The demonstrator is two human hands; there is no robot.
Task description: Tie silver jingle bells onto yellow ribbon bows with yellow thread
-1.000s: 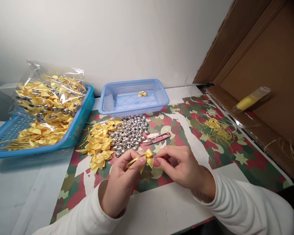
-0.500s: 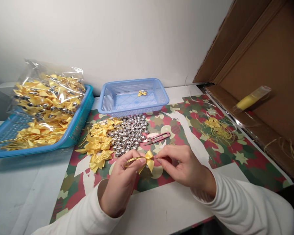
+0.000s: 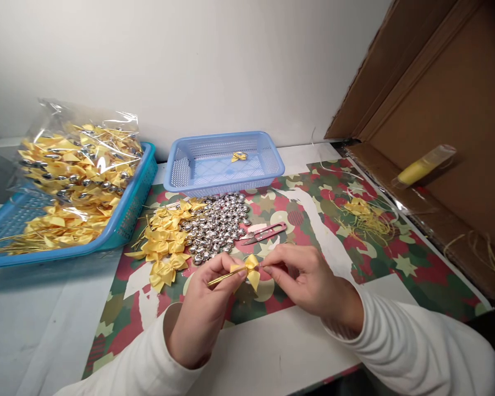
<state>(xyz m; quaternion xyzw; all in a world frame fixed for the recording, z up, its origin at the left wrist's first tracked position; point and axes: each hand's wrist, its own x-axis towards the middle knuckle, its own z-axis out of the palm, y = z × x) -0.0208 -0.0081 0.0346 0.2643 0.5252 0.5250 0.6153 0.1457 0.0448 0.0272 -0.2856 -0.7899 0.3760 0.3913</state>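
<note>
A yellow ribbon bow (image 3: 252, 270) with gold cord (image 3: 221, 278) is pinched between the thumb and fingers of my left hand (image 3: 208, 308). The cord runs back from the bow across those fingers. At the bow's right edge, my right hand (image 3: 309, 280) has thumb and forefinger pressed together; what lies between them is too small to make out. Just beyond my hands are a pile of silver bells (image 3: 218, 228), a heap of yellow bows (image 3: 165, 247) and pink thread snips (image 3: 266, 234).
A blue basket (image 3: 225, 184) at the back holds one bow with a bell. To the left, a blue-green basket (image 3: 126, 220) carries loose bows and a clear bag (image 3: 80, 159) of belled bows. Yellow thread scraps (image 3: 367, 220) lie right, near a cardboard wall (image 3: 445, 88) with a clear tube (image 3: 427, 166).
The gold cord in my left hand has gone from a curved, spread loop to a nearly straight strand. Both hands and the bow have stayed in almost the same place.
</note>
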